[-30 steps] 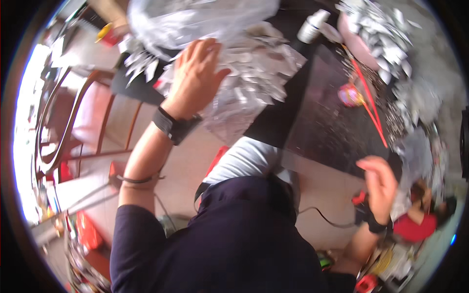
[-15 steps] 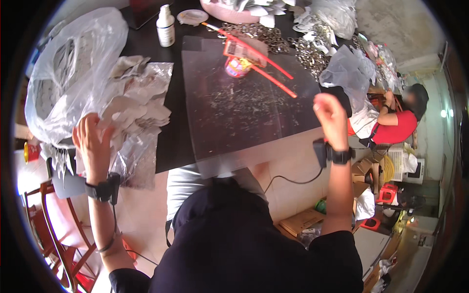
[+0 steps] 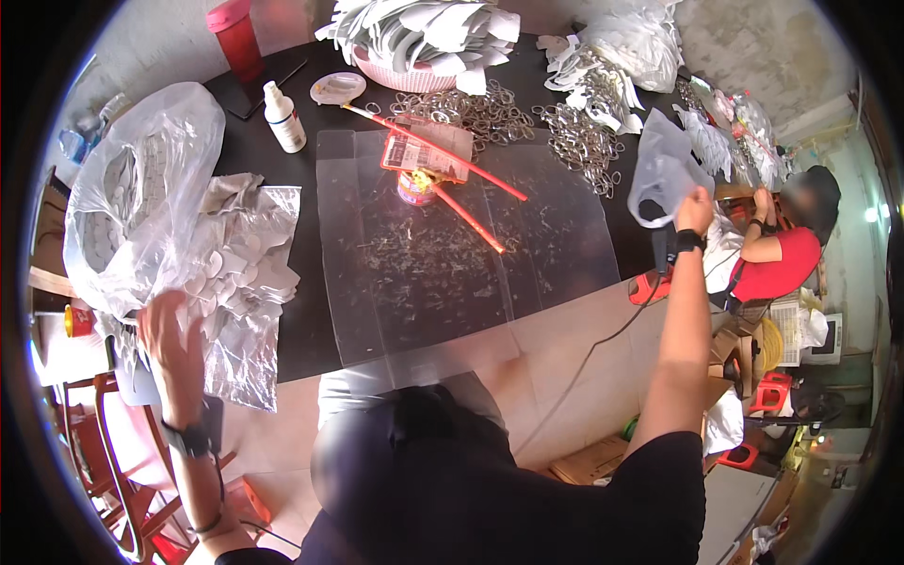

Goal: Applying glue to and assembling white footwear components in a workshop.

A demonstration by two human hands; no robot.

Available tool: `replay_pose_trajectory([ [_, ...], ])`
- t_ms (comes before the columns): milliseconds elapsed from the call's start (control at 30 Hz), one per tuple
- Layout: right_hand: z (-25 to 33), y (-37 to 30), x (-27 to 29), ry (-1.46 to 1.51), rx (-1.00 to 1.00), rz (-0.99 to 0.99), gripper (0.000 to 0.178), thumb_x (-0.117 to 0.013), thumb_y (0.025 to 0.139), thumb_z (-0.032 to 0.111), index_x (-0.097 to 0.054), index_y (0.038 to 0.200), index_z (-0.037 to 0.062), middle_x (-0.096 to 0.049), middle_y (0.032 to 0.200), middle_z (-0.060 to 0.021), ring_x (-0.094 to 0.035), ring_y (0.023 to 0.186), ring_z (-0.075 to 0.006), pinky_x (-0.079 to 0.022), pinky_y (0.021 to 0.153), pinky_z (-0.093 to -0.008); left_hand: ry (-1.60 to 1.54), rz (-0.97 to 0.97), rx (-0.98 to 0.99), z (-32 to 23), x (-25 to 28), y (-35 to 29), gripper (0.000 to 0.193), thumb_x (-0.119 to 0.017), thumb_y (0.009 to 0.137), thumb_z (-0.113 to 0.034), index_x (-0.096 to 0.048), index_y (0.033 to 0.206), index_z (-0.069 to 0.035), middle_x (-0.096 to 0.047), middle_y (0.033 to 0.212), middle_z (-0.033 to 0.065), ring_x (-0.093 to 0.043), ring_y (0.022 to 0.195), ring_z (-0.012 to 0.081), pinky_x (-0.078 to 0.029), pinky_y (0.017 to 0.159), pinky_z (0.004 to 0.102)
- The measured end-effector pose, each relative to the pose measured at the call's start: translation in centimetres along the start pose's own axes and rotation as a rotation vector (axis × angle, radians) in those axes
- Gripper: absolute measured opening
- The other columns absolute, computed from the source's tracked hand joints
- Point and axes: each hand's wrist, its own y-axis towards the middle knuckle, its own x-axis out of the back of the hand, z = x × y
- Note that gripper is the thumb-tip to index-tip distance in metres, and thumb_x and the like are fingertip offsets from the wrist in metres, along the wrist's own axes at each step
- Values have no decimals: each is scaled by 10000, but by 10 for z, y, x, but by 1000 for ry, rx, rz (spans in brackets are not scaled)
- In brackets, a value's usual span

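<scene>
At the right side of the table, my right hand (image 3: 695, 209) is closed on the rim of a clear plastic bag (image 3: 662, 165). My left hand (image 3: 174, 348) is at the table's left edge, fingers apart and slightly blurred, with nothing seen in it. Beside it lie a heap of pale cut pieces (image 3: 240, 250) on a clear plastic sheet and a large clear bag (image 3: 141, 188) with white pieces inside. On the transparent mat (image 3: 452, 282) in the middle stands a small tub (image 3: 414, 188), with two orange-red brushes (image 3: 471, 218) and a card (image 3: 443, 146) resting across it.
Metal rings (image 3: 579, 141) lie in heaps along the far side. Behind them stands a pink basket (image 3: 400, 75) piled with white pieces. A white pump bottle (image 3: 285, 118) and a red cup (image 3: 235, 42) are at the far left. Another person (image 3: 777, 254) sits at the right.
My right hand has reached right and forward and taken hold of the clear bag. My left hand stays beside the pale pieces. The whole view has shifted, showing more of the table's far side.
</scene>
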Motion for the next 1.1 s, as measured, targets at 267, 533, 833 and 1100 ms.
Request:
replay_pose_trajectory([
  [267,37,51,126,-171,124,-50,394,-451,809,394,-595,820,28,-614,831,-204,-572,793,-408,-435,668,-473,-869,711,-730,-153,30,-16,306,-716,649,-104,-564,895,-3,-542,966,131,-564,869,286,-462,721,360],
  [533,169,-97,251,128,498,52,235,-505,881,187,-524,708,29,-518,594,-177,-521,536,-354,-391,490,-400,-1249,407,-378,-272,-4,-14,930,-766,679,-230,-169,1354,-3,-300,1274,187,-439,1108,297,-492,800,371],
  [833,206,-171,305,335,516,345,98,-551,832,49,-569,868,-41,-563,700,-162,-539,585,-310,-433,536,-334,-1338,431,-360,-296,-44,-29,731,-801,586,-139,-415,1196,-22,-291,1259,213,-361,1164,369,-397,917,387],
  [1100,211,-199,323,860,388,826,194,-544,801,133,-579,830,-56,-607,689,-112,-580,643,-196,-459,631,-290,-1457,760,-620,-308,-34,-65,375,-672,722,-207,-528,1012,-18,-597,844,152,-593,815,274,-466,716,360],
])
